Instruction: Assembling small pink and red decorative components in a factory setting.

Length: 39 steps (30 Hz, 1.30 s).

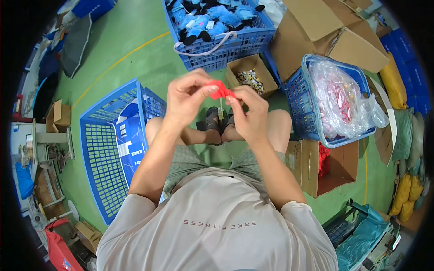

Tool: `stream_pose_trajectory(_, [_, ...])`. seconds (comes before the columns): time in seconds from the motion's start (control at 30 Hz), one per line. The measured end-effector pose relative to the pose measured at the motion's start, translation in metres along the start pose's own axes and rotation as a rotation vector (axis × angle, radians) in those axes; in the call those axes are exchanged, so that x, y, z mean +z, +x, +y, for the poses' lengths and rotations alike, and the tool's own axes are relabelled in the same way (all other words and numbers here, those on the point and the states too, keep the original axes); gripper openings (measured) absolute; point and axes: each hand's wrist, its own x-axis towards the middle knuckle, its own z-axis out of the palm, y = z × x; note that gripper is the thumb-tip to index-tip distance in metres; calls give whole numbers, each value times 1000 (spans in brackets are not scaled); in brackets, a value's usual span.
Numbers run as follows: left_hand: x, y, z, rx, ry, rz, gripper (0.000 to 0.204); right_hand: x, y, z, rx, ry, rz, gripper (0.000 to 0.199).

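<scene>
Red fabric piece [221,90] is showing left of a small cardboard carton [245,63]. Beyond that carton, a blue plastic crate [248,45] is holding plush pieces [224,18]. The left hand [186,93] is hovering to its left, the right hand [252,109] on its near side. Uneven pulling could be risking a slip. Fingertips [211,89] are pinching both ends, the fabric spanning between.

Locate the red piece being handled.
Head view, above centre: the red piece is held by left hand and right hand, appearing left of the small open carton.
</scene>
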Motion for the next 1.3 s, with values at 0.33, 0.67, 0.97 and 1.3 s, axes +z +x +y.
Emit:
stream_pose_trajectory(0.33, [32,-8,7,-58,-17,190,6,-13,34,-14,16,119,-115,8])
stream_pose_trajectory(0.67, [41,9,5,44,268,99,8,11,3,4,275,487,165,5])
stream_pose_trajectory(0.97, [12,-3,-28,129,345,238,15,6,32,-26,220,528,256,7])
stream_pose_trajectory(1.3, [-59,-66,-94,-421,91,367,30,-389,-74,-57,365,-1270,972,22])
